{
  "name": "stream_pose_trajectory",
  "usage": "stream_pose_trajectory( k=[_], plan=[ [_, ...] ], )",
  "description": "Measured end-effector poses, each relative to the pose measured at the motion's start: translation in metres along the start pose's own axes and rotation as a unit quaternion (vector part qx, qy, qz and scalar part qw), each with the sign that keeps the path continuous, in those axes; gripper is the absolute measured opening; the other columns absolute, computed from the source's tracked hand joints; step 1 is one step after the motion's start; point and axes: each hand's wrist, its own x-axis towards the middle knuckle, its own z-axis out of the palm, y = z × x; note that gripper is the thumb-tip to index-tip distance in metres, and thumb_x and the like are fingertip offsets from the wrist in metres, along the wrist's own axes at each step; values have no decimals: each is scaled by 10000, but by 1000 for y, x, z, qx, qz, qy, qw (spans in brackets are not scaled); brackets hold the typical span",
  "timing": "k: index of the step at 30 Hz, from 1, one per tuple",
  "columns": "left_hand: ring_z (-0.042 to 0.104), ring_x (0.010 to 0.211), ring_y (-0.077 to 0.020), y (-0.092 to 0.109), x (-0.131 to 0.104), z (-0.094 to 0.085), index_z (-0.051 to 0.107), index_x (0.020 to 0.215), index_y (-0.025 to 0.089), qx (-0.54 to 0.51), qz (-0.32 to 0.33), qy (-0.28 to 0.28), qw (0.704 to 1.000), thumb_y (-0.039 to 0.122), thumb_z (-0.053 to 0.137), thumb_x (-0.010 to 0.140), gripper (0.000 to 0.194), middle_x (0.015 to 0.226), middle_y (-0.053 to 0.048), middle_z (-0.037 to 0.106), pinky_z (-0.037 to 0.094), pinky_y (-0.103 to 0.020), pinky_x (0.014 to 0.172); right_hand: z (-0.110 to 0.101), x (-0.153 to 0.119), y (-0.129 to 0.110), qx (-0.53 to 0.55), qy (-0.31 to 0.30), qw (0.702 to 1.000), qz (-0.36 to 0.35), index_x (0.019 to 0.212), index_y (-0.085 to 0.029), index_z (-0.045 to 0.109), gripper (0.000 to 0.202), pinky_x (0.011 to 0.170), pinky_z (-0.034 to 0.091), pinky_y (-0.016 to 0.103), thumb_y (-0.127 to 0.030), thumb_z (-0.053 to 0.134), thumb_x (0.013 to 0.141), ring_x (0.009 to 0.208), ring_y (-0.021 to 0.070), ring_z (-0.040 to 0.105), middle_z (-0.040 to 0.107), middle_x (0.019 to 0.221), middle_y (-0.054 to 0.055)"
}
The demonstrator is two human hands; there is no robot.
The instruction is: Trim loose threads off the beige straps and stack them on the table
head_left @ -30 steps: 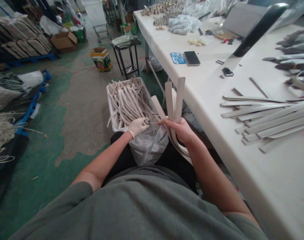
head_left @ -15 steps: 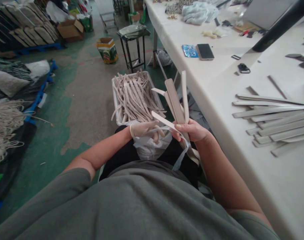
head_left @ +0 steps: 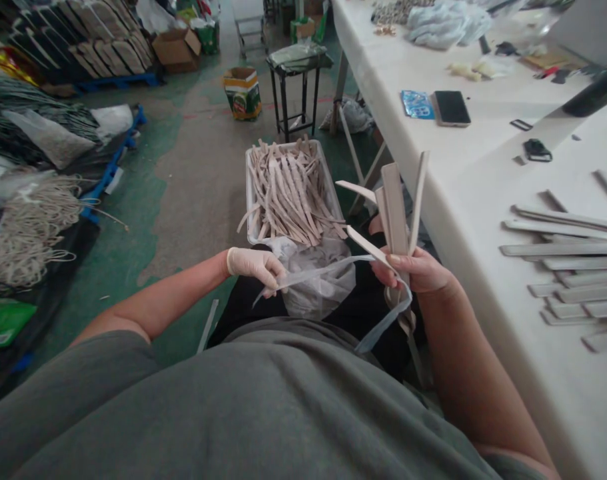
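Note:
My left hand (head_left: pixel 256 267), in a pale glove, is closed on one end of a thin translucent strip (head_left: pixel 328 270). The strip stretches across my lap to the beige straps (head_left: pixel 394 207), and its other end hangs loose below them. Bare and without a glove, my right hand (head_left: pixel 418 268) grips the bundle of straps, whose ends fan out upward and to the left. A crumpled clear plastic bag (head_left: pixel 316 293) lies on my lap between the hands. In front of my knees stands a white bin (head_left: pixel 250 200) heaped with similar beige strips (head_left: pixel 290 190).
On the right, a white table (head_left: pixel 478 200) holds several flat straps (head_left: pixel 578 263), a phone (head_left: pixel 452 109), a blue packet (head_left: pixel 417 105) and a black buckle (head_left: pixel 537 151). A black stool (head_left: pixel 296 97) and a carton (head_left: pixel 242 95) stand ahead. Bundled cord (head_left: pixel 28 227) lies at left.
My left hand has moved left, drawing the translucent strip out taut from the straps. My right hand keeps hold of the bundle. The whole view has shifted left, so things appear further right.

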Motion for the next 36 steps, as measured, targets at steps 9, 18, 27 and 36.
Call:
stream_pose_trajectory(
  k=[9, 18, 27, 36],
  plan=[
    [710, 646, -273, 23, -34, -5, 769, 715, 152, -8, -29, 150, 988, 246, 893, 606, 190, 656, -87, 724, 565, -332, 580, 9, 21, 6, 20, 83, 996, 25, 602, -170, 697, 498, 438, 434, 283, -650, 825, 575, 510, 171, 585, 720, 697, 100],
    [610, 1069, -50, 41, -139, -107, 586, 1036, 212, -346, 441, 650, 513, 356, 391, 1065, 244, 1039, 87, 689, 506, -222, 934, 6, 0, 26, -58, 260, 964, 3, 821, -183, 758, 393, 507, 496, 300, -571, 745, 763, 581, 178, 610, 746, 817, 101],
    [667, 703, -117, -84, 15, 24, 659, 902, 155, -589, 157, 520, 598, 220, 569, 967, 128, 760, -25, 687, 533, -226, 647, 77, -3, 49, -97, 178, 976, 82, 690, -192, 681, 425, 432, 396, 293, -608, 764, 689, 442, 157, 512, 624, 557, 35],
    [570, 1147, -17, 32, -127, -52, 578, 978, 200, -408, 420, 644, 493, 382, 364, 1074, 297, 1029, 70, 696, 466, -109, 844, 94, -6, 66, -123, 125, 980, 91, 724, -166, 672, 480, 457, 398, 263, -640, 653, 799, 453, 136, 514, 634, 583, 30]
  ],
)
